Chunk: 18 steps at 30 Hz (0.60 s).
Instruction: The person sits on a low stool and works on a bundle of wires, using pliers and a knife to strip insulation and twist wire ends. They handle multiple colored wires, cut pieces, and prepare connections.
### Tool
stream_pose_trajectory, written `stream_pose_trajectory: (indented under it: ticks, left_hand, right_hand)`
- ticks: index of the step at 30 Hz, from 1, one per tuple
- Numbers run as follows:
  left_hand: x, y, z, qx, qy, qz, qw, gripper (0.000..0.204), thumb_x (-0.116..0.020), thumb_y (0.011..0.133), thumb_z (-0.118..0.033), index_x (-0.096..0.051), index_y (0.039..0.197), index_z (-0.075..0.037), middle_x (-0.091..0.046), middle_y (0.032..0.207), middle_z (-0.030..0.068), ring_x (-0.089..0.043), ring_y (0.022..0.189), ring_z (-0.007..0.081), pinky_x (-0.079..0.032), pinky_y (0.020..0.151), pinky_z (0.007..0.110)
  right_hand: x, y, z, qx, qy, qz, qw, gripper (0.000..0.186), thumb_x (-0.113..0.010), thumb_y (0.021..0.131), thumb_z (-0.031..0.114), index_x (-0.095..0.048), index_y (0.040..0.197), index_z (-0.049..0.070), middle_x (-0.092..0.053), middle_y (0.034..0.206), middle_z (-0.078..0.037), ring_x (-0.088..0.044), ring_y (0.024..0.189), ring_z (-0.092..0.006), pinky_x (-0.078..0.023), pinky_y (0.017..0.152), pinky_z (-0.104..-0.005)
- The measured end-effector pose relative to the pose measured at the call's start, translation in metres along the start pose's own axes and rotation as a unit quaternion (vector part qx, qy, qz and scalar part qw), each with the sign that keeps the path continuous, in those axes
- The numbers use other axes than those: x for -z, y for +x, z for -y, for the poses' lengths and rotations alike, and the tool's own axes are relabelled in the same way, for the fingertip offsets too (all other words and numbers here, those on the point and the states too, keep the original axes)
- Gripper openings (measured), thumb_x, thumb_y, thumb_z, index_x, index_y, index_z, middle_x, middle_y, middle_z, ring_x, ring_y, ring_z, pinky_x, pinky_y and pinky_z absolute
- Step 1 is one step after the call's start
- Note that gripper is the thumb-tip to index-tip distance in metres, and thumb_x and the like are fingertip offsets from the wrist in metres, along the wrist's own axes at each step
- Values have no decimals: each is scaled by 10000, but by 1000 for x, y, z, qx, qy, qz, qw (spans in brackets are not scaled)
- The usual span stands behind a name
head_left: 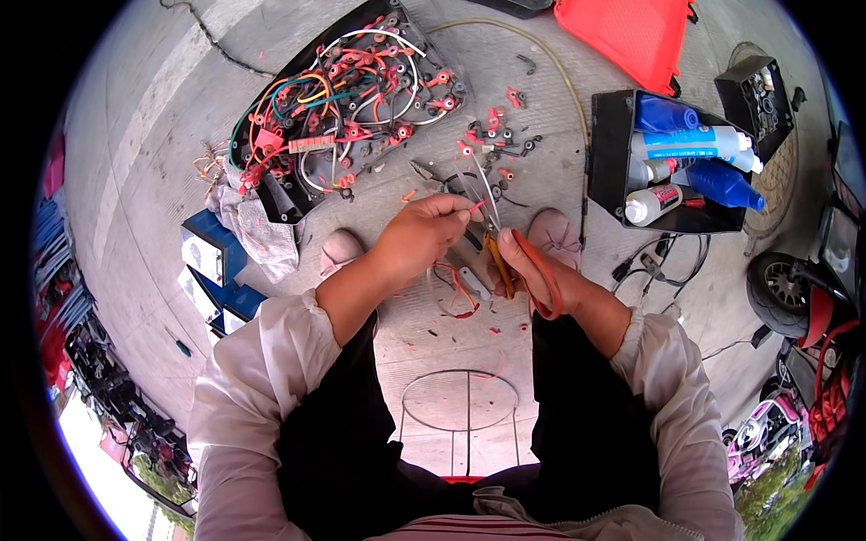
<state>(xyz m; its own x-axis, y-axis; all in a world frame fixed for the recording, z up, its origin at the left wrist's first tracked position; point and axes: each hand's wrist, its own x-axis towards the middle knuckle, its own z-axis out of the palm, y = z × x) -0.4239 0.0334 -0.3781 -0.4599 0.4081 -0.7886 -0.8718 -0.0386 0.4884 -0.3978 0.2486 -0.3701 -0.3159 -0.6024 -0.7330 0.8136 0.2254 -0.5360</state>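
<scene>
My left hand (417, 239) pinches a short red piece of wire or sleeve (477, 206) between thumb and fingertips. Its red tip lies close beside the scissors' blades. In my right hand (528, 266) is a pair of scissors (488, 194) with orange handles, one loop around the thumb side; the blades point away from me and look parted. Below the hands, a red wire loop (462, 302) and a white handle-like piece (474, 283) show, partly hidden. Just beyond my left hand, pliers (422, 171) lie on the ground. Loose terminals with red sleeves (494, 117) are scattered farther off.
A black tray (293, 206) heaped with cable ends stands far left, beside a grey rag (262, 236) and blue boxes (216, 248). At right, a black bin (611, 153) holds bottles. A red plastic lid (622, 36), black cables (663, 266) and a wheel (780, 281) lie around.
</scene>
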Motion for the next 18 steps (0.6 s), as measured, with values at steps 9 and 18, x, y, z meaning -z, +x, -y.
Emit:
stream_pose_trajectory:
  ticks: [9,18]
  left_hand:
    - [5,8,6,13,39,-6,999,207,-505,988,-150,-648,1090,-40,-406,667,-72,-314,582,40,-266,538,208]
    - [35,-6,-19,-112,-194,-95,970,178,-465,1022,-162,-597,1061,-50,-379,694,-42,-324,600,65,-295,526,210]
  right_hand:
    - [-2,-1,3,-46,-81,-69,993,667,-315,950,695,-504,798,74,-415,670,21,-405,580,-88,-382,525,-258]
    - [14,1,-15,39,-146,-199,968,433,-633,921,454,-588,905,23,-506,657,17,-462,582,-75,-374,501,-242]
